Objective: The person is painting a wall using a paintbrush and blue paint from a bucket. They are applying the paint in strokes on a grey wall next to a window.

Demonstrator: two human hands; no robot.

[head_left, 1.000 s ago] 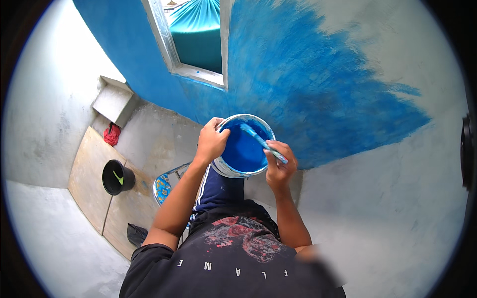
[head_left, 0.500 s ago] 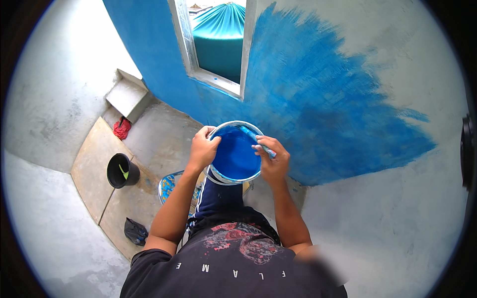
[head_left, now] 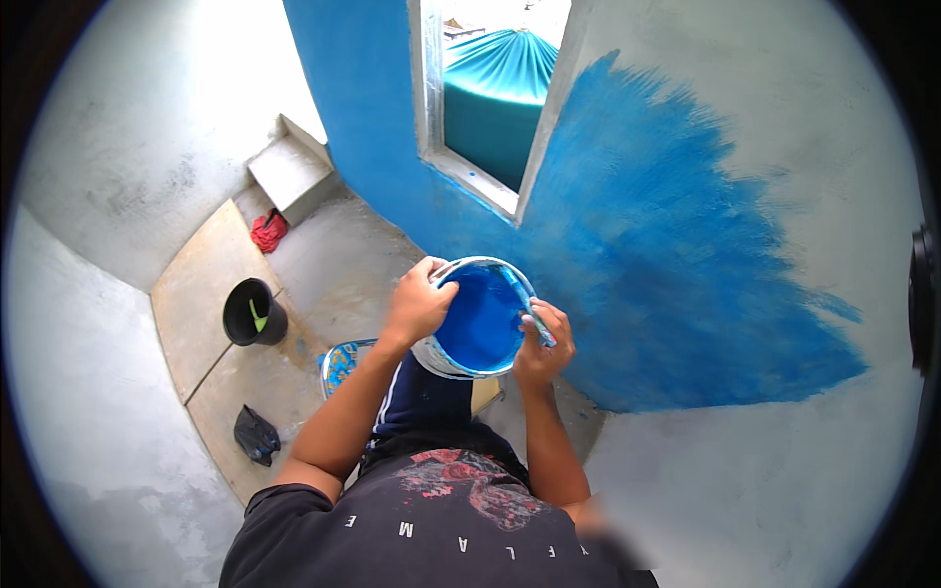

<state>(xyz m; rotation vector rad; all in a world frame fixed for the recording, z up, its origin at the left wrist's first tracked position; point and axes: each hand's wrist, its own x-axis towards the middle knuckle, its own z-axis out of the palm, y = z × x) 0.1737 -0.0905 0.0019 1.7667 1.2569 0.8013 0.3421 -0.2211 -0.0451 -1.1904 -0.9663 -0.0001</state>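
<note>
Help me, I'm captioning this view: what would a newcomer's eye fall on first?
Probably the round white bucket of vivid blue paint at the centre, its rim gripped by the left hand, while the right hand holds a slim blue-stained paintbrush at its right side. Next comes the ragged-edged bright blue patch on the grey wall, right of the pale-framed window. A round black bucket stands on the floor at left.

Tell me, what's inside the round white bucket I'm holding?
Blue liquid paint is inside the round white bucket. The slim blue-smeared paintbrush in your right hand slants over its right edge, far end inside. The bucket's bottom can't be seen; paint covers it.
</note>
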